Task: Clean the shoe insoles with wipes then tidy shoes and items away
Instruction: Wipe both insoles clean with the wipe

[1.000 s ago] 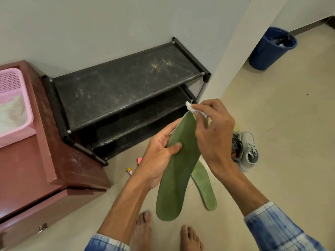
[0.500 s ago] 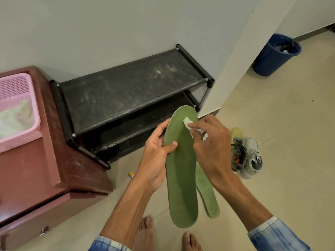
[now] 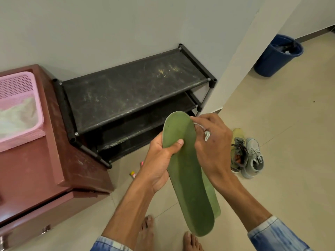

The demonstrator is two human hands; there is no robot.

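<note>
My left hand (image 3: 161, 160) grips a long green insole (image 3: 186, 174) by its left edge, thumb across the face, toe end pointing up. My right hand (image 3: 212, 147) is at the insole's right edge near the toe, fingers curled around a small white wipe (image 3: 207, 135) that mostly hides behind them. A second green insole (image 3: 212, 196) lies on the floor, mostly hidden behind the held one. A pair of grey-and-yellow sneakers (image 3: 246, 154) stands on the floor to the right.
A black two-tier shoe rack (image 3: 130, 91) stands against the wall. Left of it is a maroon cabinet (image 3: 54, 169) with a pink basket (image 3: 18, 109) on top. A blue bin (image 3: 277, 55) sits at the far right. Small colourful items (image 3: 133, 174) lie on the tiles.
My right hand has slid the wipe from the insole's face near the toe off to its right edge. The insole has turned more upright in my left hand.
</note>
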